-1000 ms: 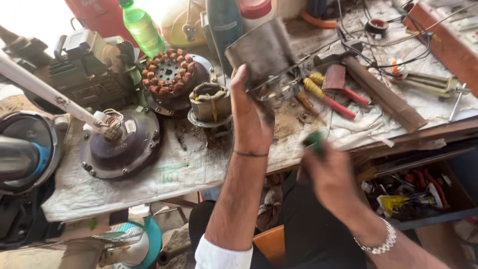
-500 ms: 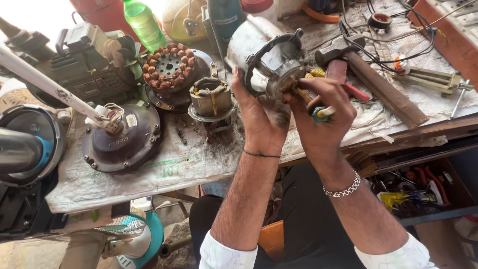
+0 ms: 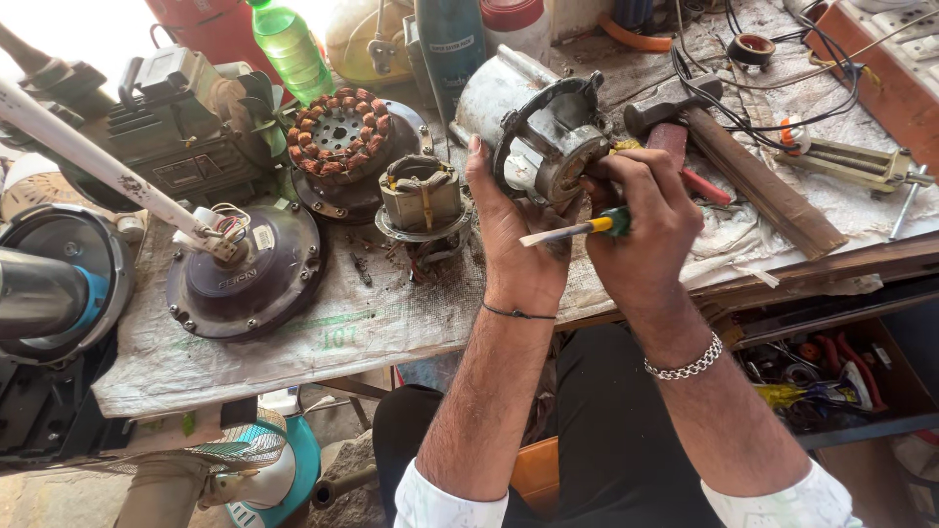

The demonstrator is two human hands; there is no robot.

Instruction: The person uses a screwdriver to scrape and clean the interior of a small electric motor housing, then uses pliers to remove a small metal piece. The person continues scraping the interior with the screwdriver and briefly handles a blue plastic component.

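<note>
Head view showed the left hand (image 3: pixel 514 244) wrapped from below around a grey metal motor housing (image 3: pixel 543 132), fingers closed on its round end, raised just above the bench edge; the right hand (image 3: pixel 646 220) was clenched around a screwdriver (image 3: pixel 587 228) with a green and yellow handle, its pale shaft pointing left across the left palm, just under the housing; beside them on the cloth-covered workbench (image 3: pixel 293 342) lay a copper-wound stator (image 3: pixel 337 137), a small coil (image 3: pixel 421 196), a hammer (image 3: pixel 743 166) and a green bottle (image 3: pixel 289 44).
</note>
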